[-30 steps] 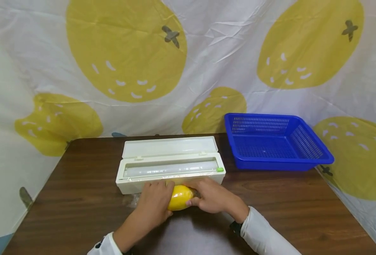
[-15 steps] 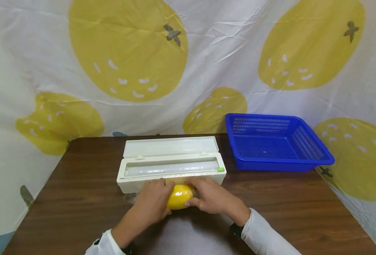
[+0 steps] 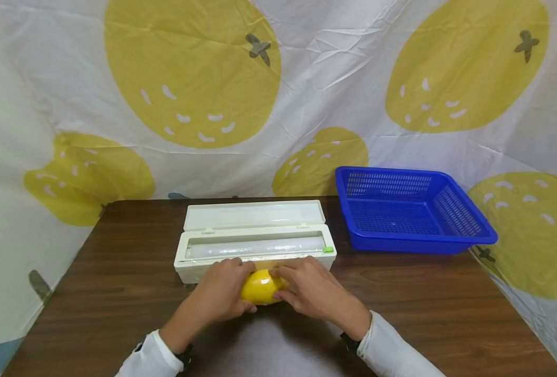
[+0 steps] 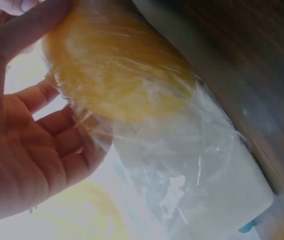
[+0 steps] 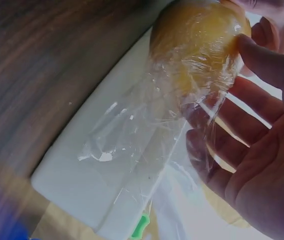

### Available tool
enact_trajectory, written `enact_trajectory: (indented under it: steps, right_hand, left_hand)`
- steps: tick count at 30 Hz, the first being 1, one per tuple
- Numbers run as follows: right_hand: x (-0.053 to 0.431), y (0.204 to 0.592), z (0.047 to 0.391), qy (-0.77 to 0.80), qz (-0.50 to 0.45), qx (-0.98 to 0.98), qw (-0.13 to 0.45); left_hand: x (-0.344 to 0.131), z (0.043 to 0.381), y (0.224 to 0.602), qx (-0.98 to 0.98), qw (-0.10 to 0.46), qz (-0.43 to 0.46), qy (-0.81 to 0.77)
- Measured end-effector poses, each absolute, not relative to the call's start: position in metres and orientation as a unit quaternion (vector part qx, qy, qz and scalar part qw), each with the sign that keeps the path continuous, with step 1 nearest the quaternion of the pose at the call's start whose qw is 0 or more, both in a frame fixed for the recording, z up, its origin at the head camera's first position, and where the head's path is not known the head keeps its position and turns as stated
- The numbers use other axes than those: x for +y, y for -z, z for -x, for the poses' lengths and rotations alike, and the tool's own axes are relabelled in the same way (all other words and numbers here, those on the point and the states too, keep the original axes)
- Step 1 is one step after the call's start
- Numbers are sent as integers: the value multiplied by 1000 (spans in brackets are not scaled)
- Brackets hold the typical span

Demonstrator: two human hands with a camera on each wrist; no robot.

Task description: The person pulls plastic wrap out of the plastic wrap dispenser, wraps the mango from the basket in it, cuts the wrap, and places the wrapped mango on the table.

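A smooth yellow oval fruit (image 3: pixel 261 287) is held between both hands, in front of the white cling film box (image 3: pixel 200 271). Clear cling film (image 4: pixel 177 150) covers the fruit and hangs in loose creases past its ends in both wrist views. My left hand (image 3: pixel 224 290) grips the fruit's left end, thumb along the near side. My right hand (image 3: pixel 311 288) holds the right end, its thumb (image 5: pixel 262 60) pressing the wrapped surface and its fingers behind the film. The box lid (image 3: pixel 254 215) is raised, showing the film roll (image 3: pixel 259 247) inside.
A blue plastic basket (image 3: pixel 419 245) stands at the back right of the brown wooden table (image 3: pixel 424 314). A green slider (image 3: pixel 328 250) sits at the box's right end. Behind the table hangs a fruit-printed cloth (image 3: pixel 325 89).
Both hands stay on the fruit. The fruit has shifted slightly left and away, closer to the box, and the left hand has moved left with it. The box and basket stay put.
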State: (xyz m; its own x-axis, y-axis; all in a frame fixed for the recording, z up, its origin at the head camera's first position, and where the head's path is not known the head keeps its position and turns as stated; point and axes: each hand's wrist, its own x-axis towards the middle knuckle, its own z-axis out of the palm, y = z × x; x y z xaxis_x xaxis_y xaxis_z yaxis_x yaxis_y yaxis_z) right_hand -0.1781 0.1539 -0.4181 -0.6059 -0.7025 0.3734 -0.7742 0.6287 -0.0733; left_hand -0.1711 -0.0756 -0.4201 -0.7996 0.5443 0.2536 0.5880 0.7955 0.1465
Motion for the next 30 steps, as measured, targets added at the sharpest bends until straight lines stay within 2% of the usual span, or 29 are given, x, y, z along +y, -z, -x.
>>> enact_trajectory:
  steps: [8,25,30]
  right_hand:
    - [155,419,178,-94,-401,-901,140]
    - [154,426,184,-124,-407,-894,142]
    - [154,429,186,-136,-409,-891,141]
  left_hand:
    - [-79,177,422,-942,71,294,147]
    - [-84,184,421,-934,25,311,176]
    - [-86,185,421,-927,24,319,193]
